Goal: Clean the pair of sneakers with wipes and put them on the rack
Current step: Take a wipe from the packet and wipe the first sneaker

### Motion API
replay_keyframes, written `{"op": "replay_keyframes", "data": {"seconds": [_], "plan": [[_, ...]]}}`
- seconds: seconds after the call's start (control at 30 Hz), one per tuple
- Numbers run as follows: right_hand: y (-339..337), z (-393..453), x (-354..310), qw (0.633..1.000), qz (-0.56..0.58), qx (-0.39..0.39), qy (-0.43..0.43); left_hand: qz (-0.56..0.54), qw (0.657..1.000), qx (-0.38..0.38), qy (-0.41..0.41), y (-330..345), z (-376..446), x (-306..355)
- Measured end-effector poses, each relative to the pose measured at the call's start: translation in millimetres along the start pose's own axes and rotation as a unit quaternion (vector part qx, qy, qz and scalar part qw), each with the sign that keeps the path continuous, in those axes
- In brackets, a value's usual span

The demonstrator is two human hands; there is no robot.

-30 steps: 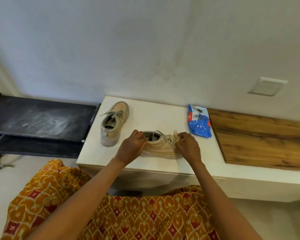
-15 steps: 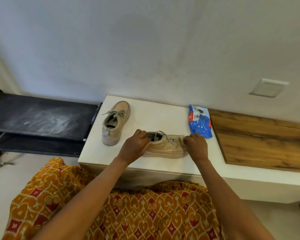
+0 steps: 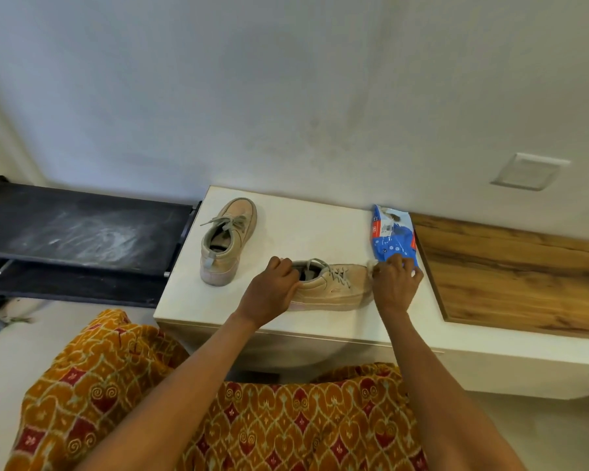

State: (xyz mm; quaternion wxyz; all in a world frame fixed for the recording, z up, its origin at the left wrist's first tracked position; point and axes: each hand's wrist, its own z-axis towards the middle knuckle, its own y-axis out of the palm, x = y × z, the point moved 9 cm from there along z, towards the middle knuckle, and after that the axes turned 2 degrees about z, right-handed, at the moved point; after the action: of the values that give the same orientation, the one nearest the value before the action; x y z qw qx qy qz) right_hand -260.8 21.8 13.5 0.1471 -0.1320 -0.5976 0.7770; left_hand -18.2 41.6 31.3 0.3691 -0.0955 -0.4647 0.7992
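Two tan sneakers stand on a white ledge (image 3: 300, 229). The near sneaker (image 3: 334, 285) lies sideways to me with its toe to the right. My left hand (image 3: 272, 292) grips its heel collar. My right hand (image 3: 393, 285) holds a crumpled white wipe (image 3: 371, 265) against the toe; most of the wipe is hidden under my fingers. The other sneaker (image 3: 227, 241) stands apart at the ledge's left, toe pointing to the wall. A black rack (image 3: 82, 229) with two shelves stands left of the ledge.
A blue pack of wipes (image 3: 393, 237) lies by the wall, just beyond my right hand. A wooden panel (image 3: 510, 277) covers the ledge's right part. The rack's top shelf is dusty. My patterned orange clothing fills the foreground.
My right hand with the wipe has slid right along the near sneaker, from the laces to the toe. My left hand has stayed on the heel.
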Motion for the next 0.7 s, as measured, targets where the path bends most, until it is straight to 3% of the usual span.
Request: {"op": "replay_keyframes", "data": {"seconds": [0.17, 0.37, 0.53, 0.6, 0.7], "plan": [[4.0, -21.0, -20.8, 0.995, 0.046, 0.024, -0.08, -0.003, 1.0, 0.0, -0.004, 1.1, -1.8, -0.5], [7.9, 5.8, -6.4, 1.0, 0.003, -0.027, 0.012, 0.005, 1.0, 0.012, -0.006, 4.1, -3.6, 0.8], [10.1, -21.3, -28.0, 0.993, 0.079, 0.002, -0.092, -0.008, 1.0, 0.02, 0.0, 2.2, -7.4, 1.9], [5.2, -19.9, -18.8, 0.993, 0.04, 0.03, -0.11, -0.006, 1.0, 0.011, 0.015, 0.3, -8.6, 3.4], [2.3, -4.9, -5.9, 0.998, -0.015, 0.033, -0.058, -0.008, 0.999, -0.008, 0.043, 5.4, -18.2, -0.3]]}}
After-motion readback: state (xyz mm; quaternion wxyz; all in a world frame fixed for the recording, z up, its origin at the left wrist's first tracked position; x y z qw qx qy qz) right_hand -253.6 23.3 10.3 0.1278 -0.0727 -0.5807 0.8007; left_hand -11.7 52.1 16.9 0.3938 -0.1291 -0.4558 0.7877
